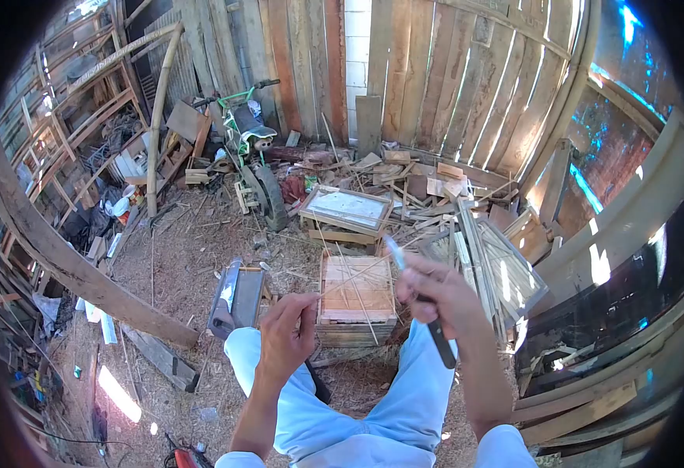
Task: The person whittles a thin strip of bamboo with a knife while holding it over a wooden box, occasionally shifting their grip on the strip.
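My right hand (pixel 443 300) is wrapped round a knife (pixel 442 343), its dark handle sticking out below the palm and its bright blade angled up and to the left. To the left, my left hand (pixel 287 331) is closed in a pinch. A thin pale strip (pixel 338 286) appears to run from its fingertips toward the right hand; its far end is hard to make out. Beneath and between both hands is a slatted wooden box (pixel 355 312) with several thin sticks lying across its top. The hands are apart, above my knees.
A handsaw (pixel 226 295) lies on a grey framed panel (pixel 246 300) left of the box. Farther off are a framed white board (pixel 348 207), a green-framed motorbike (pixel 252 148) and piled wood scraps (pixel 428 183). A curved timber beam (pixel 69 257) crosses the left side. Shavings cover the floor.
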`<state>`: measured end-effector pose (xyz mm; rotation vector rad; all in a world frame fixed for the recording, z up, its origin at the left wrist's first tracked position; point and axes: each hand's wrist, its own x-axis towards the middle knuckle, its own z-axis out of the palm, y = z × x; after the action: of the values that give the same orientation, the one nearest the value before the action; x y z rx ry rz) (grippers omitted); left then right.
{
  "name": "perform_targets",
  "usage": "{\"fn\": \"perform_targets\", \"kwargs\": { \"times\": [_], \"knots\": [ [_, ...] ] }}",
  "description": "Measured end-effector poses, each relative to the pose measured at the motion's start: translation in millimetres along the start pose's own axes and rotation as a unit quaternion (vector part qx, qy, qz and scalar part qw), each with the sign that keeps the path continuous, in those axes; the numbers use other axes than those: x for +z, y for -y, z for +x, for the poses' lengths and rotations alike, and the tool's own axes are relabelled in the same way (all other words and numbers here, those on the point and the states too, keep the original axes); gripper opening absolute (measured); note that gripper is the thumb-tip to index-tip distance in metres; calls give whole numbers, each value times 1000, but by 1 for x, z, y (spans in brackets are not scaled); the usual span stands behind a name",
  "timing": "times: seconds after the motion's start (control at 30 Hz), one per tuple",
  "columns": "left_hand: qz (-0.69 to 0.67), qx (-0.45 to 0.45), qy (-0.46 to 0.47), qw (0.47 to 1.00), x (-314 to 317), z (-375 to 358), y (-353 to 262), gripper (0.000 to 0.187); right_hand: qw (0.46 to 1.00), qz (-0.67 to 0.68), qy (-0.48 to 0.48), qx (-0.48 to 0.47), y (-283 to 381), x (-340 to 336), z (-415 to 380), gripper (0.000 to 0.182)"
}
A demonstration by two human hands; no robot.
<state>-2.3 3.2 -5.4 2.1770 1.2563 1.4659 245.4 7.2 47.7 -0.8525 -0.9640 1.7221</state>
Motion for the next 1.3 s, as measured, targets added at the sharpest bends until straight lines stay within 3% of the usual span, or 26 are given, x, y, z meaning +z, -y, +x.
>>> {"fn": "perform_targets", "kwargs": {
  "times": [0.27,0.33,0.5,0.57,0.8,0.9,1.03,1.17,1.23,1.3],
  "knots": [
    [-4,34,4,999,4,3,-6,22,999,-9,29,43,-3,7,1,37],
    [7,22,-7,1000,-4,0,-1,17,998,7,-40,-41,8,-6,0,36],
    [-5,10,-18,1000,0,0,-3,10,998,8,-22,-53,4,2,-2,35],
    [-30,-26,18,999,0,1,-9,18,999,-47,-14,15,-4,16,-2,37],
    [-52,-24,17,998,-6,-2,-3,8,998,12,-37,-57,8,-10,-3,37],
    [-54,-37,26,998,-9,-2,-2,8,997,-27,-24,-64,12,-10,-4,37],
    [-77,-51,38,995,-1,0,-7,11,997,-71,11,14,-7,14,-2,37],
    [-54,-86,92,991,-5,3,-7,8,999,0,6,39,-3,5,0,40],
    [-56,-68,62,994,-7,4,-6,6,999,-3,3,32,3,0,0,38],
    [-59,-45,34,997,-8,4,-1,5,998,-4,-49,-42,16,-12,-4,38]
  ]
}}
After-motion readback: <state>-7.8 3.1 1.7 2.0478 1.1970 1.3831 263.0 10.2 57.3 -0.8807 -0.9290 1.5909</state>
